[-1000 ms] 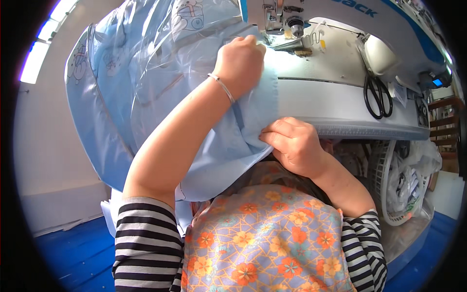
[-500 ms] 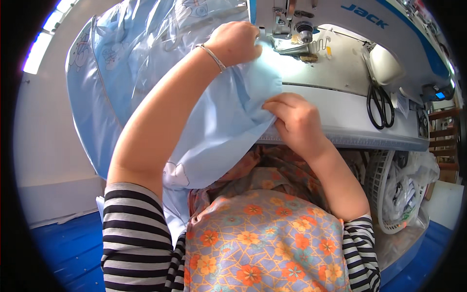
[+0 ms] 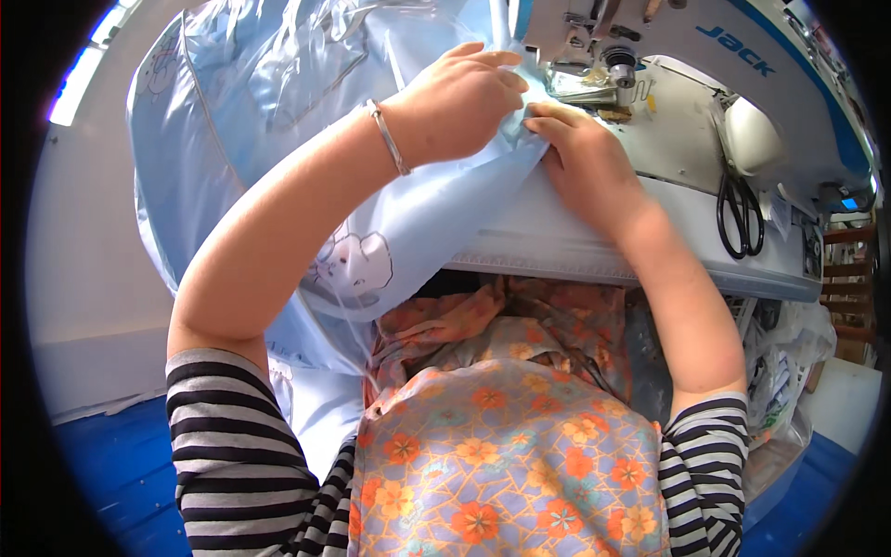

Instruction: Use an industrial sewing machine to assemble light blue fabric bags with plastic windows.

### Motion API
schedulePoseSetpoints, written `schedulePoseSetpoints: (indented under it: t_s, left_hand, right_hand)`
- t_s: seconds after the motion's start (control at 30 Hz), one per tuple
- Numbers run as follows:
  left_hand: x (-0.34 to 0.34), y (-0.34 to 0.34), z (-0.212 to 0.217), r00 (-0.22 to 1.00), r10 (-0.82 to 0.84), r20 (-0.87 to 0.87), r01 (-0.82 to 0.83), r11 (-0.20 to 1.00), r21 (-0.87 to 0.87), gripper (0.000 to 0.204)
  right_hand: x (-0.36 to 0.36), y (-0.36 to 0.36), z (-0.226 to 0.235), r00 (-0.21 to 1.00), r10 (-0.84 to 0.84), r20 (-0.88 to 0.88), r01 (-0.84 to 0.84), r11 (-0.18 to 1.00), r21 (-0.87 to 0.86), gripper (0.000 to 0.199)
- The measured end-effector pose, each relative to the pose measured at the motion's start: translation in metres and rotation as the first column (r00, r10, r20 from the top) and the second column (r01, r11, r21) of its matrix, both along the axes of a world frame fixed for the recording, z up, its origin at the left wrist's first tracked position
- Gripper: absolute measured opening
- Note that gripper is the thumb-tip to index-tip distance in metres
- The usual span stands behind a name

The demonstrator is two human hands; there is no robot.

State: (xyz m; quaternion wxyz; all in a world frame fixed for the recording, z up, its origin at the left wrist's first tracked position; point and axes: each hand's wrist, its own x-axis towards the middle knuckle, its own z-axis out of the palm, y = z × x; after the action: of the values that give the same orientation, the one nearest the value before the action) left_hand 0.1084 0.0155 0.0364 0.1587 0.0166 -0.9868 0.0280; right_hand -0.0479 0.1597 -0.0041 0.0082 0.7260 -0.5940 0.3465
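A large piece of light blue, shiny fabric [image 3: 418, 223] with printed cartoon animals hangs over the left of the sewing machine [image 3: 687, 56] table and down toward my lap. My left hand [image 3: 459, 104], with a bracelet on its wrist, lies on the fabric just left of the presser foot area, fingers loosely spread and slightly bent. Close beside it, my right hand [image 3: 594, 162] pinches the fabric's edge between thumb and fingers, in front of the needle area. The fingertips of the right hand partly hide the cloth they hold.
Black-handled scissors [image 3: 740, 213] lie on the machine bed at the right. Below the table's front edge [image 3: 557, 265], a basket with plastic bags [image 3: 784, 371] stands at the right. A floral apron [image 3: 510, 446] covers my lap. A white wall [image 3: 83, 251] rises at the left.
My right hand has moved up and forward, closer to the needle area. My left hand has shifted down slightly and its fingers have loosened and spread. The fabric has been drawn forward with them.
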Motion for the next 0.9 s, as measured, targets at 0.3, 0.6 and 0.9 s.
schedulePoseSetpoints:
  t_s: [0.3,0.6,0.9]
  left_hand:
    - [-0.016,-0.026,0.006,0.984,0.057,0.171,-0.091,0.975,0.201,0.022]
    - [0.01,0.021,0.009,0.927,0.111,0.359,-0.122,0.992,0.009,0.043]
    - [0.0,0.071,-0.005,0.927,0.224,0.3,-0.23,0.973,-0.015,0.061]
  right_hand:
    - [0.117,0.017,-0.019,0.946,0.296,-0.132,-0.32,0.919,-0.232,0.052]
    - [0.131,0.075,0.029,0.826,0.466,0.318,-0.457,0.883,-0.107,0.022]
    - [0.086,0.153,0.006,0.785,0.409,0.466,-0.484,0.874,0.048,0.023]
